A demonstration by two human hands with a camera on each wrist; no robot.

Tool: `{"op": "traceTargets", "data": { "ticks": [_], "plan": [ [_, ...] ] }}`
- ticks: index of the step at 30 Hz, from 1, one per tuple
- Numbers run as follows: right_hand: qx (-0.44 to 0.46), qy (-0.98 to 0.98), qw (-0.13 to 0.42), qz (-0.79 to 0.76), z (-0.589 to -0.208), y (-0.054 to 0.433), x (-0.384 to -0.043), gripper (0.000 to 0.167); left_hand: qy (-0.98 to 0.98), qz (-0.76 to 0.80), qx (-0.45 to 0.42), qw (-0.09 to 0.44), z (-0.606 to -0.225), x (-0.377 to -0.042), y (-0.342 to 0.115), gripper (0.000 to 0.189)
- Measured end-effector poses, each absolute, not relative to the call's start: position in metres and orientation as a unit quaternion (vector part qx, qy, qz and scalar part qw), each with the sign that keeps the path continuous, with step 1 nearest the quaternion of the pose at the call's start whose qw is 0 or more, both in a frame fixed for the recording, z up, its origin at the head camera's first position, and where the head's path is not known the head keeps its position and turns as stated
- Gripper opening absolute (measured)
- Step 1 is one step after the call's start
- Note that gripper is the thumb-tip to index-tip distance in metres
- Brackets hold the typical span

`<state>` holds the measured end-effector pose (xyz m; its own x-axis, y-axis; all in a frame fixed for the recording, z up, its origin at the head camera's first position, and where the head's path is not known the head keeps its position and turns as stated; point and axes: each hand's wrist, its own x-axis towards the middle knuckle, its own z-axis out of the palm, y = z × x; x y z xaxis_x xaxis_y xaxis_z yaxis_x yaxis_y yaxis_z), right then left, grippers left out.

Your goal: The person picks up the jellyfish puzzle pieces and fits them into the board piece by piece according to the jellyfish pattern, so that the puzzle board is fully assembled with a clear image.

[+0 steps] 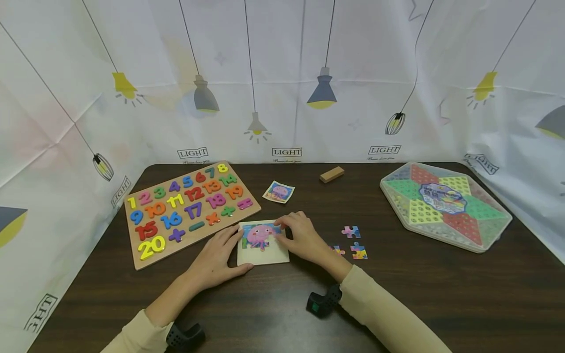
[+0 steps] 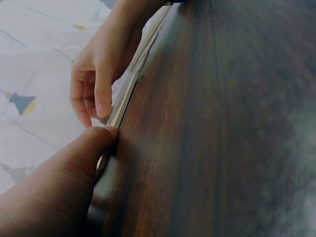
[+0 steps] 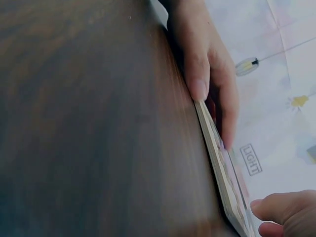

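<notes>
A small square wooden puzzle board point(image 1: 263, 257) lies in the middle of the table, its upper part filled with pieces that form a pink octopus point(image 1: 259, 235). My left hand point(image 1: 216, 256) rests along the board's left side, fingers extended, with the thumb touching the front edge; the right wrist view shows that thumb point(image 3: 199, 90) at the corner. Over the board's upper right, my right hand point(image 1: 304, 239) bends its fingers and thumb around a puzzle piece point(image 2: 104, 120), mostly hidden by the fingertips. Loose puzzle pieces point(image 1: 359, 251) lie to the right, one partly behind the right wrist.
A number board point(image 1: 185, 239) with coloured figures stands close on the left. Behind the puzzle lie an octopus picture card point(image 1: 279, 192) and a small wooden block point(image 1: 332, 174). A hexagonal game box point(image 1: 446, 206) occupies the right; a printed curtain point(image 1: 282, 59) hangs behind.
</notes>
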<state>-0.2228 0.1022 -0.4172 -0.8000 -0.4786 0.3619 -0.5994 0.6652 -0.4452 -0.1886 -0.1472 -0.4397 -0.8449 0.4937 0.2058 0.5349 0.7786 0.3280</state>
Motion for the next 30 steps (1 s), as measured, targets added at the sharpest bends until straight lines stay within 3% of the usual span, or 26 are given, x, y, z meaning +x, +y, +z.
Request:
{"op": "traceTargets", "data": {
  "ticks": [16, 30],
  "plan": [
    [0.25, -0.919, 0.127, 0.279, -0.415, 0.16, -0.223, 0.025, -0.939, -0.196, -0.277, 0.059, -0.441, -0.188, -0.147, 0.086],
    [0.201, -0.936, 0.109, 0.268, -0.411, 0.213, -0.213, 0.029, -0.939, -0.197, -0.275, 0.057, -0.44, -0.188, -0.146, 0.087]
  ]
}}
